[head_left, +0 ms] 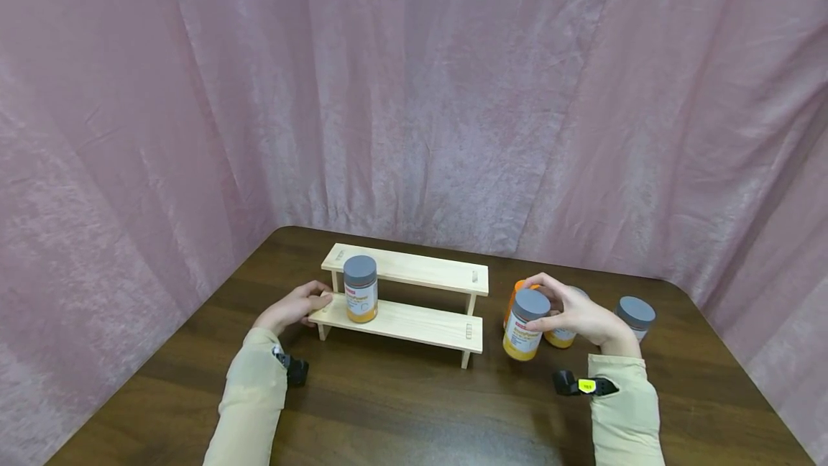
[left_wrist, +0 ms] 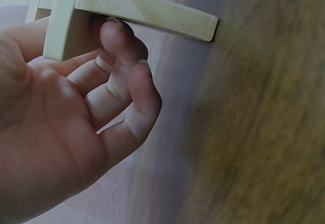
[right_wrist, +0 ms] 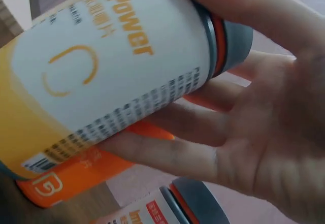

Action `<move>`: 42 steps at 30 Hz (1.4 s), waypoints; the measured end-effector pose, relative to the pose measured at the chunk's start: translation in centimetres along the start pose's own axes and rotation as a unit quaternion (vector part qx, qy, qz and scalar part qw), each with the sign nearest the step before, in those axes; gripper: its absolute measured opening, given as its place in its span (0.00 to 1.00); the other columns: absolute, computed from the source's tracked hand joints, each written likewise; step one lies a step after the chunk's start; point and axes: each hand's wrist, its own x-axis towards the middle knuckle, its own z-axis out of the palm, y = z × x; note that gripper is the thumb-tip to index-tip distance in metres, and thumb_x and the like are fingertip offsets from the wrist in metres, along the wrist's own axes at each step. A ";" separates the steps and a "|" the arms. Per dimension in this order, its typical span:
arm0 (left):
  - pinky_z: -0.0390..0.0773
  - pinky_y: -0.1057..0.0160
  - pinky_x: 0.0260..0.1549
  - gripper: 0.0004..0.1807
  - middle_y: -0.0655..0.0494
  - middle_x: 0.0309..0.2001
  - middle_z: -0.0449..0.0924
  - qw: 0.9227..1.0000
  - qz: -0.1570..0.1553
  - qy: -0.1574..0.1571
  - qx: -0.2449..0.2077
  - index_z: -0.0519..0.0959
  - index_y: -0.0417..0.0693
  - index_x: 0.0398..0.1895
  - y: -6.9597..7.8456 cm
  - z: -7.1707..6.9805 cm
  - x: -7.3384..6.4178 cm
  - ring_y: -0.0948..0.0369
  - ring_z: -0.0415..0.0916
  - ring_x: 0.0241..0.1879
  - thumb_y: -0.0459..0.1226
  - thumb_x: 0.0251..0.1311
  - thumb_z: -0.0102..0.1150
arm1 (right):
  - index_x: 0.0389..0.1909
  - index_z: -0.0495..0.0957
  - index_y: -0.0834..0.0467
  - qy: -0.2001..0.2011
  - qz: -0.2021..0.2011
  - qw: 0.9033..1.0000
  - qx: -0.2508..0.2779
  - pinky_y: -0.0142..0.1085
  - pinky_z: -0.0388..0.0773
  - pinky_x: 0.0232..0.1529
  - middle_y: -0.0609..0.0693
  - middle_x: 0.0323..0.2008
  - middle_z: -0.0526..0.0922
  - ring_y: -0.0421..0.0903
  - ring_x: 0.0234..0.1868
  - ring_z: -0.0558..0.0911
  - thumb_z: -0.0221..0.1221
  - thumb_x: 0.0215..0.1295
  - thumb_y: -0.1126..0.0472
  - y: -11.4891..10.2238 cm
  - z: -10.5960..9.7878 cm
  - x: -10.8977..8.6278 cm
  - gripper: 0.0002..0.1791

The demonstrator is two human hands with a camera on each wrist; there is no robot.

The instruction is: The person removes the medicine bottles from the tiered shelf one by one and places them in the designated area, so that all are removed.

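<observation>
My right hand (head_left: pixel 576 313) grips a white-and-yellow supplement bottle (head_left: pixel 522 329) with a grey lid, thumb on the near side and fingers around the back. Its label fills much of the right wrist view. At the left end of a two-tier wooden shelf (head_left: pixel 414 323), my left hand (head_left: pixel 299 306) holds the lower board, with thumb above and fingers curled beneath. In the left wrist view those fingertips (left_wrist: pixel 124 38) lie under the board beside its leg. A matching bottle (head_left: pixel 361 292) stands upright on the lower board near that hand.
Behind the held bottle are an orange bottle (right_wrist: pixel 86 173) and another grey-lidded bottle (head_left: pixel 560 338). One more grey-lidded bottle (head_left: pixel 636 313) stands farther right, partly hidden by the right wrist. A pink curtain (head_left: pixel 453 92) hangs behind the dark wooden table (head_left: pixel 414 408).
</observation>
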 end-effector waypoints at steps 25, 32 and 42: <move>0.75 0.63 0.30 0.23 0.55 0.34 0.73 1.000 -0.001 0.003 0.009 0.64 0.34 0.60 0.3 -0.5 -0.1 0.63 0.73 0.28 0.42 0.71 0.48 | 0.50 0.61 0.66 -0.089 0.001 0.993 -0.076 0.34 0.77 0.44 0.63 0.50 0.75 0.41 0.45 0.77 0.69 0.54 0.64 0.0 0.3 0.3 0.30; 0.74 0.63 0.29 0.23 0.56 0.32 0.73 1.000 0.001 0.002 0.004 0.64 0.34 0.59 0.2 -0.5 0.0 0.64 0.73 0.27 0.42 0.71 0.48 | 0.59 0.59 0.68 -0.093 -0.016 0.993 -0.072 0.33 0.76 0.48 0.69 0.55 0.73 0.39 0.50 0.77 0.68 0.56 0.64 -0.4 0.0 0.1 0.35; 0.74 0.64 0.29 0.23 0.59 0.28 0.73 1.000 -0.005 0.000 -0.004 0.63 0.33 0.59 0.0 0.0 0.0 0.66 0.72 0.26 0.42 0.71 0.48 | 0.65 0.61 0.66 -0.057 -0.037 0.994 -0.084 0.29 0.72 0.60 0.70 0.61 0.72 0.53 0.63 0.75 0.63 0.63 0.61 -1.8 0.1 -0.7 0.34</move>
